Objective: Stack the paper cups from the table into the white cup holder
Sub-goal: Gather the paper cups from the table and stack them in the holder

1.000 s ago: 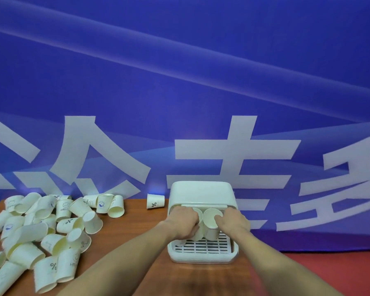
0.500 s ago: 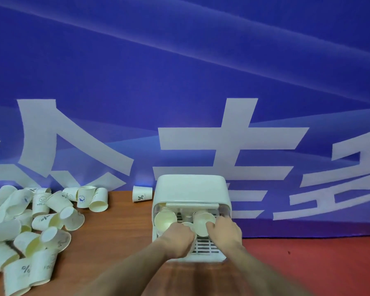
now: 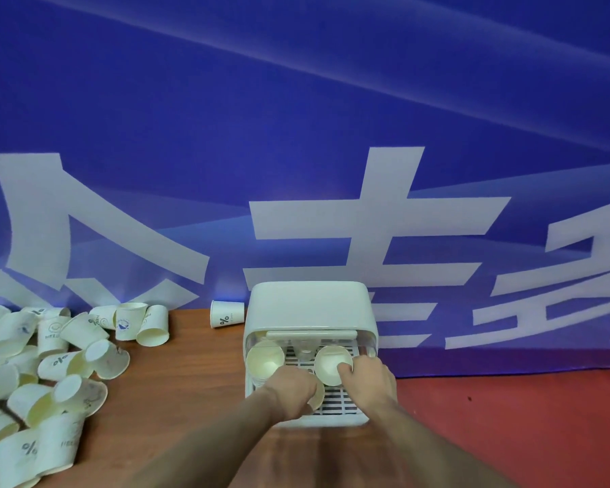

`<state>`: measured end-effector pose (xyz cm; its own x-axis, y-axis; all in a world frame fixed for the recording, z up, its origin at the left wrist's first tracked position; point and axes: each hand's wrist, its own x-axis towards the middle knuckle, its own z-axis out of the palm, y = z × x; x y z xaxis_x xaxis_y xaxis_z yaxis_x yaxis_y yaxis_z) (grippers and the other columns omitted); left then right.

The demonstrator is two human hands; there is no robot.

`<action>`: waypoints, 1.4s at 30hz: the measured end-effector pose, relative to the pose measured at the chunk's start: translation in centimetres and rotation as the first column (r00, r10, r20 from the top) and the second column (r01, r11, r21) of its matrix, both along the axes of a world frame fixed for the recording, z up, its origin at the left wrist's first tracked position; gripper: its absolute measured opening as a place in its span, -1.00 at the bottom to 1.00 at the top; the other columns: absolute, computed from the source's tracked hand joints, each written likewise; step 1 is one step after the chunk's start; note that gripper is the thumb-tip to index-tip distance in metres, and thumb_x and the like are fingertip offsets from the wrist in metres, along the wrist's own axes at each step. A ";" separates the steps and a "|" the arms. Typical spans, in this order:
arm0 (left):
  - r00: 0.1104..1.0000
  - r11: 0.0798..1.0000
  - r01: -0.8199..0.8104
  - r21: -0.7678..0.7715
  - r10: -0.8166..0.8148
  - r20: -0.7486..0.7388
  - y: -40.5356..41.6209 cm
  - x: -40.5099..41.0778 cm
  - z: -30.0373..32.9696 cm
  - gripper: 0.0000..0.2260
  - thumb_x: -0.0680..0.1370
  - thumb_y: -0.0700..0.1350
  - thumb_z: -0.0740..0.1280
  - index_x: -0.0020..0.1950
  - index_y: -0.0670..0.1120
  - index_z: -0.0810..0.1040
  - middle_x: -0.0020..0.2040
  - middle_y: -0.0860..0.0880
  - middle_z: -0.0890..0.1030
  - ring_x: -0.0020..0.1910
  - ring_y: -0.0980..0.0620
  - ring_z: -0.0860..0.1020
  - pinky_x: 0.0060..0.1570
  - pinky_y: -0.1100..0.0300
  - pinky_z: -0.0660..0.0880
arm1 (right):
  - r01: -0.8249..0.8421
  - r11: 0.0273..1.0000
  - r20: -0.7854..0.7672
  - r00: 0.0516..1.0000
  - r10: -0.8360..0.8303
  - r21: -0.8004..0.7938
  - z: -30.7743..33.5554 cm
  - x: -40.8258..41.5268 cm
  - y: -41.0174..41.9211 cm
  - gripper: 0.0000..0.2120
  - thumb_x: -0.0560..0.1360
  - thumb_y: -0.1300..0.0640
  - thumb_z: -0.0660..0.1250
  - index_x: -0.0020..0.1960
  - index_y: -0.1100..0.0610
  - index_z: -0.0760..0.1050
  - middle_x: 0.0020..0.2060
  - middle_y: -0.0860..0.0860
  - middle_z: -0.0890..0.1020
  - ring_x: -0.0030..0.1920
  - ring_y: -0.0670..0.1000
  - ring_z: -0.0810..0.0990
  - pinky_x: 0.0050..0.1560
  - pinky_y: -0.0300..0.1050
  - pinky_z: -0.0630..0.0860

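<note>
White cup holder (image 3: pixel 310 311): stands on wooden surface (image 3: pixel 191 382), slotted tray at front.
Left hand (image 3: pixel 291 390): grip closed around a paper cup (image 3: pixel 318 396) over the tray.
Right hand (image 3: pixel 370 380): grip pinching rim of second cup (image 3: pixel 331 364).
Third cup (image 3: pixel 265 359): inside holder, left.
Loose cups (image 3: pixel 50 368): heaped on surface, far left.

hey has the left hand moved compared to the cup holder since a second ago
Yes. The left hand has drawn back toward the person, from the white cup holder's opening to its front tray edge.
</note>
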<state>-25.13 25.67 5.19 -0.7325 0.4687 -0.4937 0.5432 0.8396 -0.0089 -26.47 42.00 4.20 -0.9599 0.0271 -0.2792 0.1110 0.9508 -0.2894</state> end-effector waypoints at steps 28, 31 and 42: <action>0.966 0.981 -0.189 -0.034 0.179 -0.188 -11.0 3.2 6.6 -0.68 0.59 0.05 0.19 -0.03 -0.14 0.61 0.00 -0.16 0.65 -0.05 -0.20 0.60 -0.04 0.01 0.49 | -0.122 0.992 0.141 0.983 0.118 0.024 2.1 2.1 -4.8 -0.62 0.56 -0.07 0.08 0.20 0.08 0.52 0.18 0.03 0.59 0.18 0.06 0.55 0.00 -0.09 0.39; 0.964 0.980 -0.197 -0.027 0.189 -0.189 -11.9 3.0 6.4 -0.68 0.60 0.04 0.16 -0.03 -0.13 0.61 0.00 -0.16 0.65 -0.05 -0.21 0.60 -0.08 0.04 0.47 | -0.128 0.989 0.222 0.969 0.108 0.079 1.3 1.6 -5.0 -0.62 0.56 -0.04 0.08 0.25 0.06 0.50 0.21 0.01 0.58 0.20 0.04 0.55 0.02 -0.10 0.40; 0.958 0.966 -0.249 -0.072 0.235 -0.166 -13.3 1.7 3.6 -0.69 0.59 0.01 0.14 0.05 -0.14 0.60 0.06 -0.18 0.63 0.00 -0.24 0.60 -0.12 0.09 0.41 | -0.173 0.969 0.277 0.953 0.119 0.176 -1.4 0.1 -4.8 -0.63 0.55 -0.04 0.08 0.22 0.06 0.50 0.17 0.00 0.59 0.16 0.04 0.57 0.02 -0.13 0.44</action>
<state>-23.38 12.36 8.75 -0.8894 0.2262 -0.3974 0.3096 0.9375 -0.1592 -26.36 37.19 2.82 -0.8506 -0.0280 -0.5250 0.0133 0.9971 -0.0748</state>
